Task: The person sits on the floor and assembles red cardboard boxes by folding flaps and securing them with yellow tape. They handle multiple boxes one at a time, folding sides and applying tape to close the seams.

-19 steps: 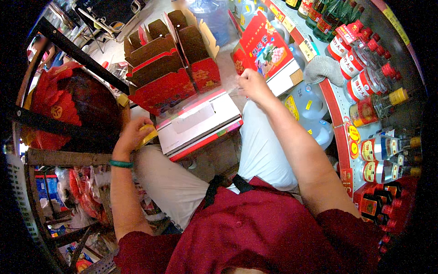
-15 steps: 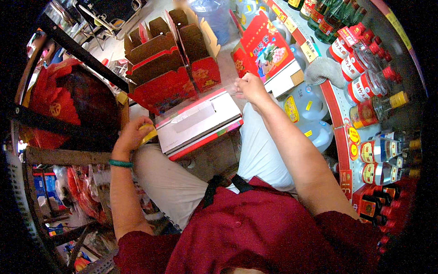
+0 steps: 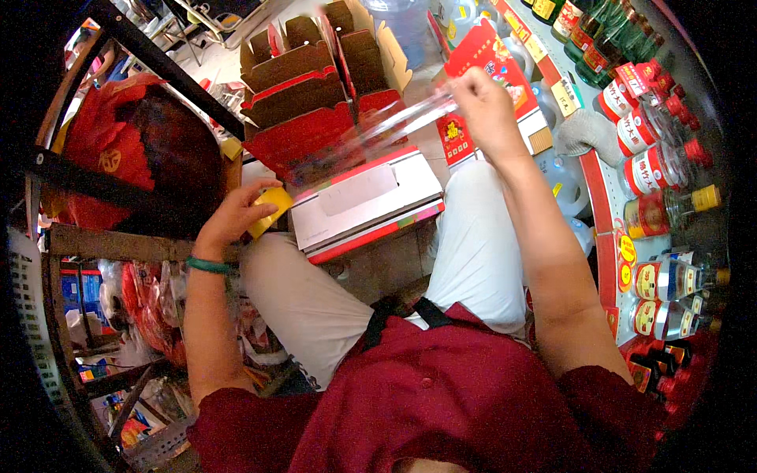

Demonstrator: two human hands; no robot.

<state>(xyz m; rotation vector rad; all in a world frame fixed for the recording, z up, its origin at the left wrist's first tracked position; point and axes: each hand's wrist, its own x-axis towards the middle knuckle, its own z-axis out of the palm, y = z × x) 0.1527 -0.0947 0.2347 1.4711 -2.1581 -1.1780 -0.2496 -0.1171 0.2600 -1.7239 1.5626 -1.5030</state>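
Observation:
A yellow roll of tape point(image 3: 273, 206) is gripped in my left hand point(image 3: 235, 213), beside the left end of a white and red carton point(image 3: 371, 201). The closed fingers of my right hand point(image 3: 485, 106) pinch a strip of clear tape point(image 3: 386, 128), raised above the carton's far right side. That strip slants down leftward over the carton's far edge, blurred by motion; its lower end is hard to make out. The carton lies in front of my knees, its white face up with a cut flap outline in it.
Open red cartons with brown insides point(image 3: 296, 102) stand beyond. A printed red carton point(image 3: 493, 63) leans at the right, near large clear jugs point(image 3: 564, 181). Shelves of bottles point(image 3: 643, 130) line the right side. A dark frame point(image 3: 134, 248) with red bags point(image 3: 106, 150) borders the left.
My right hand has risen up and rightward, lifting the clear tape strip off the carton's far side. My left hand has shifted slightly right, showing more of the yellow roll. The whole view has shifted slightly.

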